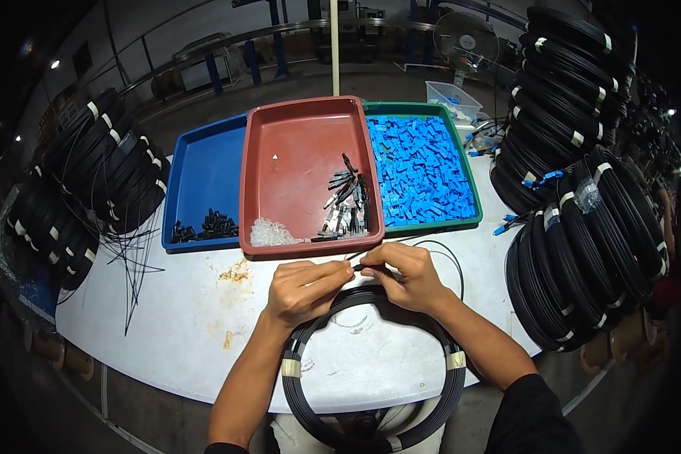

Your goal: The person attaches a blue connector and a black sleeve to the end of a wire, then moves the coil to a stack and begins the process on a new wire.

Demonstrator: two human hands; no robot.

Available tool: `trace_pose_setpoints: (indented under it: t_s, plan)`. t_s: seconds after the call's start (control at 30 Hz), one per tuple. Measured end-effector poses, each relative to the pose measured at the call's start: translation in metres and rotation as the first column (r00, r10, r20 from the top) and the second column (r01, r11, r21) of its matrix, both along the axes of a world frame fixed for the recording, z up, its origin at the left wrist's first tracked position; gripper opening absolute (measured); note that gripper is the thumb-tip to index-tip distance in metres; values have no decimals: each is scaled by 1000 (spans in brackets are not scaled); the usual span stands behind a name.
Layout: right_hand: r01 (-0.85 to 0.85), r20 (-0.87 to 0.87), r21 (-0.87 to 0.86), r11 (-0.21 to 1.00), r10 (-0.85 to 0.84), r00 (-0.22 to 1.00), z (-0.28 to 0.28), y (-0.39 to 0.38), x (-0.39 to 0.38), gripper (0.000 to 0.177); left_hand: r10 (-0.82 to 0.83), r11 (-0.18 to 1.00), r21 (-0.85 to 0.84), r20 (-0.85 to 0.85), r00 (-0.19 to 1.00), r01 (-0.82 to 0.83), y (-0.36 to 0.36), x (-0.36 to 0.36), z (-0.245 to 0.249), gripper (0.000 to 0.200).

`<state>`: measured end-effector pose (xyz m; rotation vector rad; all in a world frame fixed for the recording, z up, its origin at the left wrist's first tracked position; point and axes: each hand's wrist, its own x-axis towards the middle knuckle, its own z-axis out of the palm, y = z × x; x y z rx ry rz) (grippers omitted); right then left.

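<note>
My left hand (301,293) and my right hand (405,278) meet in front of the red tray, both with fingers closed in a pinch. Between the fingertips shows a small black piece (358,267), like a cable end or small connector part; fingers cover most of it. A thin black cable (458,266) arcs behind my right hand. Below both hands is a coil of black cable (298,393), bound with pale tape, lying partly on the table and hanging over its front edge toward my lap.
A red tray (295,181) holds clear bits and black connector parts. Beside it stand a blue tray (204,166) with small black parts and a green tray (467,178) full of blue pieces. Cable coils (106,166) pile up left; more coils (583,250) stack right on the white table (181,325).
</note>
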<state>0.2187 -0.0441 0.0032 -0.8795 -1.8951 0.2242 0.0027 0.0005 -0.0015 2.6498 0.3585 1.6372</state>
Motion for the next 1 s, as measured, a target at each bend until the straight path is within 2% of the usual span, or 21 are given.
trace_pose_setpoints:
  t_s: [0.07,0.1,0.17,0.2,0.23,0.27,0.4,0.43,0.47,0.5,0.53,0.57,0.6,0.63,0.67,0.73,0.77,0.83,0.87,0.93,1.0]
  plan:
    - [-37,-13,43,998,38,999,0,1,0,20,-25,1000,-5,-3,1000,25,-1,1,-1,18]
    - [-37,-14,43,998,38,999,-1,3,2,20,-47,987,-149,53,997,54,-2,2,-2,17]
    - [-106,52,226,968,97,994,-6,8,6,22,-86,895,-424,135,987,136,-5,2,-4,11]
    - [-106,51,226,968,97,994,-3,8,6,22,-86,895,-424,135,987,136,-9,2,-3,11]
    - [-100,140,345,933,54,989,2,5,7,21,-111,659,-698,277,955,279,-13,4,-2,8]
    - [-103,223,458,883,-3,975,5,4,8,21,-80,326,-849,413,907,415,-15,6,-1,7]
    - [-134,258,528,838,-9,966,12,1,4,17,-104,103,-859,491,865,501,-7,5,-1,9]
    - [-123,261,503,856,-15,965,12,0,4,17,-106,103,-860,489,866,499,-9,7,-1,9]
    - [-121,260,502,856,-16,966,11,-1,4,17,-103,235,-872,416,903,429,-14,10,0,10]
    - [-93,229,392,915,1,973,10,-2,4,17,-89,363,-863,343,935,351,-17,12,1,10]
    - [-69,198,275,959,14,980,9,-3,4,18,-89,364,-862,344,935,352,-14,12,-1,10]
    - [-58,101,104,993,48,994,-5,1,6,19,-108,650,-728,195,975,218,-10,11,-5,10]
    - [-58,100,104,993,47,994,-6,1,6,19,-75,864,-496,44,996,87,-7,11,-7,11]
    - [-67,-26,-162,985,63,998,-7,1,6,17,-51,886,-460,22,998,55,-6,12,-8,9]
    - [-106,-152,-412,905,47,987,-8,1,5,15,-49,887,-459,21,999,53,-6,12,-8,9]
    - [-110,-123,-382,918,68,990,-4,2,4,14,-36,908,-414,79,996,66,-4,12,-6,11]
    - [-91,-75,-212,973,77,994,-3,2,2,14,-33,908,-415,79,996,63,-5,12,-5,11]
    - [-70,85,139,988,59,995,-4,4,3,21,19,824,-561,163,986,77,-9,12,0,12]
    - [-69,88,137,988,58,994,-2,5,4,21,18,823,-563,165,986,79,-10,12,-1,12]
    - [-78,270,360,930,-24,962,3,4,8,27,12,484,-852,233,972,198,-13,10,-2,14]
    - [-70,261,394,916,-38,965,1,5,5,32,1,482,-846,262,965,229,-16,12,0,14]
